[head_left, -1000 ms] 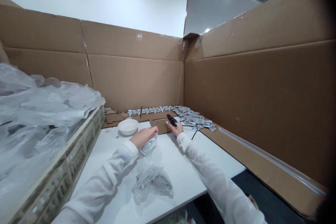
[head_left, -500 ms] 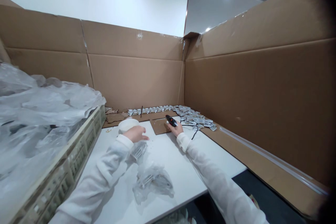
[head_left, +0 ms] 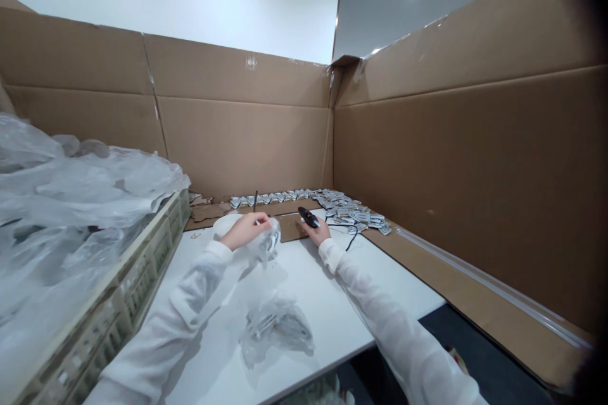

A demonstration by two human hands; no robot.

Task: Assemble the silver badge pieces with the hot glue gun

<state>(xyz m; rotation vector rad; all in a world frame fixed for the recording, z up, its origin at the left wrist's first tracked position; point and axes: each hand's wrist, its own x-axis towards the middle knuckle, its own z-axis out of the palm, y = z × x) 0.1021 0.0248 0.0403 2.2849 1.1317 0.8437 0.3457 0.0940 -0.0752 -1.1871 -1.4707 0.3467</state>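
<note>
My left hand [head_left: 244, 231] is pinching a plastic bag [head_left: 266, 243] fingertip-tight, over the table [head_left: 332, 291] near the bowl [head_left: 224, 224]; my right hand [head_left: 322, 232] is curling round a black tool [head_left: 308, 218]; thin film could be slipping or tearing, scattering its metal pieces [head_left: 274, 238].

A crate [head_left: 137, 266] along the left side of the counter [head_left: 332, 310] carries heaped plastic bags [head_left: 95, 183]; a back wall [head_left: 244, 139] stands behind the counter, a side wall [head_left: 465, 183] to its right. A bowl [head_left: 224, 223] lies right of the crate, partly behind the left hand [head_left: 247, 230], which holds a small bag [head_left: 272, 242]; a filled bag [head_left: 278, 329] lies nearer the viewer. A board [head_left: 291, 229] lies between this hand and the right hand [head_left: 320, 232], which holds a tool [head_left: 308, 217]. Beyond, a row of parts [head_left: 273, 199] extends leftward from a pile [head_left: 351, 212] near the side wall
</note>
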